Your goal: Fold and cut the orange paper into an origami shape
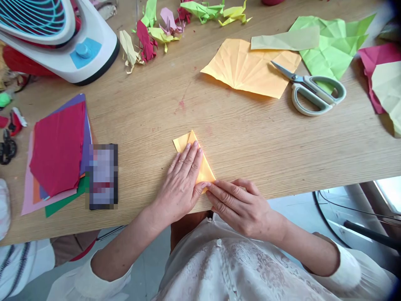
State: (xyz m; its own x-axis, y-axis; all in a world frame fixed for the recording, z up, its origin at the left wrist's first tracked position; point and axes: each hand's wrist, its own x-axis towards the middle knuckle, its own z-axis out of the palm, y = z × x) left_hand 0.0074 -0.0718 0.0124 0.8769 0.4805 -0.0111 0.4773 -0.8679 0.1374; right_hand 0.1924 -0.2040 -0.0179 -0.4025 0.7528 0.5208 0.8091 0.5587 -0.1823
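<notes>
We note a small folded piece of orange paper (205, 170) on the table (140, 113), near its front edge. Left hand (179, 184) lies flat over it, fingers straight and nearly together, gripping nothing. Right hand (247, 209): fingers loosely bent and close together, tips at the paper's lower corner beside the left thumb; whether they pinch it, we cannot tell. To the left, a phone (103, 177) at the edge of a paper stack (59, 150); screen blurred, its contents unreadable to us. Farther back, scissors (313, 90) with blades over a creased sheet (241, 69).
</notes>
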